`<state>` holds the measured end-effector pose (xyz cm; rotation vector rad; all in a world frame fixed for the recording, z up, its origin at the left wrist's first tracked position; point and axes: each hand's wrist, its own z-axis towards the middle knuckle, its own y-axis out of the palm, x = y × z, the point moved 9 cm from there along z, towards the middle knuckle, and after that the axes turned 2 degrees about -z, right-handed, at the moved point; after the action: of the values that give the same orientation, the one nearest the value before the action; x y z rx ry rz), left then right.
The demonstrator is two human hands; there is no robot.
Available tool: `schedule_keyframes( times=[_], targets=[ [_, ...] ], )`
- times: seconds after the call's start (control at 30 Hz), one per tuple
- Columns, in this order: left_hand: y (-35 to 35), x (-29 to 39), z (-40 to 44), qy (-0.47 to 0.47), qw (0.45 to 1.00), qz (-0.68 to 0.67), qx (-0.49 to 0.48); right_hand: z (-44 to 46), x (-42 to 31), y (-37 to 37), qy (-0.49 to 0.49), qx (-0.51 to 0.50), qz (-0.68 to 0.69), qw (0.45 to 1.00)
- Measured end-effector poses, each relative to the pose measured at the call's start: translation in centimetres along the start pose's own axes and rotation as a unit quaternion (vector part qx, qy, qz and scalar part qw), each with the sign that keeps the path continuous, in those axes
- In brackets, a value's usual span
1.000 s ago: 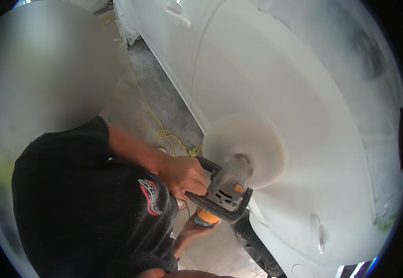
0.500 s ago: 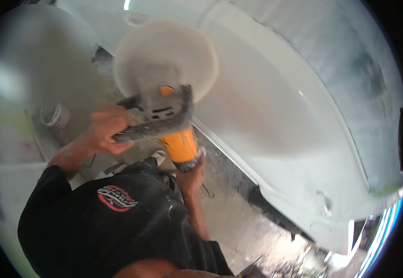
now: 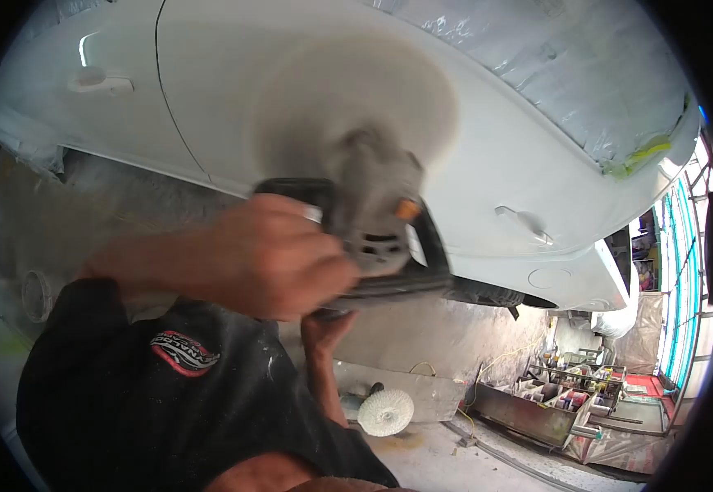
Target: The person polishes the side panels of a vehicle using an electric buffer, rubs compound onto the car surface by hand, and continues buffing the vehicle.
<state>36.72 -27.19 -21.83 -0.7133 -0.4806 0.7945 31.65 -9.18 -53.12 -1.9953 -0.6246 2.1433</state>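
A power polisher (image 3: 381,209) with a large round pad (image 3: 356,90), blurred by motion, is up against the white car panel (image 3: 488,164). My left hand (image 3: 283,258) is closed around the black loop handle at the polisher's front. Lower down, my right hand (image 3: 324,330) is at the rear of the polisher; its fingers are partly hidden behind the handle and my left hand. The polisher's orange body seen before is now hidden, apart from a small orange part near the head.
Plastic sheeting (image 3: 529,57) covers the car's windows. A white wool pad (image 3: 386,412) lies low by a grey board. A metal cart (image 3: 529,406) holding several cans and tools stands at lower right. A bucket (image 3: 37,297) is at far left; a cable (image 3: 475,385) crosses the floor.
The view has swung, bringing the car's door handles and the cart into sight. My hands keep hold of the polisher, whose pad now appears further right over the panel.
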Motion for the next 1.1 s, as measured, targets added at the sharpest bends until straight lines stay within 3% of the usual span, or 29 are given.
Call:
schedule_keyframes(
  times=[0.13,0.23,0.3,0.37,0.43,0.47,0.53,0.63,0.67,0.77,0.87,1.1],
  targets=[
    [2.3,0.2,4.1,0.068,0.993,-0.037,0.094,-0.1,-5.6,-4.6,-0.057,0.132,0.022,0.989],
    [2.1,-1.3,3.1,0.094,0.98,-0.09,0.148,-1.1,-4.7,-4.7,-0.024,0.171,0.014,0.985],
    [0.8,-3.4,0.0,0.109,0.966,-0.146,0.184,-2.6,-2.4,-2.5,0.0,0.129,-0.003,0.992],
    [-0.8,-4.6,-3.9,0.113,0.976,-0.146,0.113,-4.0,-1.5,0.9,0.045,0.102,0.051,0.992],
    [-4.0,-4.9,-8.6,0.128,0.979,-0.107,0.116,-5.2,-5.7,4.6,-0.039,0.043,-0.056,0.997],
    [-5.8,-4.6,-10.8,0.123,0.982,-0.064,0.131,-6.0,-4.0,7.5,0.002,0.005,0.027,1.0],
    [-9.2,-5.2,-13.9,0.095,0.985,-0.113,0.089,-7.9,-6.7,11.3,0.025,-0.041,-0.008,0.999],
    [-12.2,-5.4,-17.4,0.073,0.991,-0.077,0.084,-9.3,-6.0,15.3,0.045,-0.114,-0.033,0.992],
    [-12.6,-5.6,-18.2,0.072,0.991,-0.084,0.081,-9.4,-7.1,15.9,0.067,-0.136,0.008,0.988],
    [-14.1,-6.0,-18.6,0.057,0.991,-0.093,0.077,-10.3,-7.5,16.4,0.034,-0.134,-0.075,0.988],
    [-14.3,-6.0,-16.8,0.054,0.988,-0.125,0.076,-10.9,-9.6,14.9,0.089,-0.131,-0.033,0.987],
    [-9.3,-4.8,-8.8,0.079,0.98,-0.145,0.113,-9.5,-9.6,6.8,0.064,0.001,-0.013,0.998]
  ],
)
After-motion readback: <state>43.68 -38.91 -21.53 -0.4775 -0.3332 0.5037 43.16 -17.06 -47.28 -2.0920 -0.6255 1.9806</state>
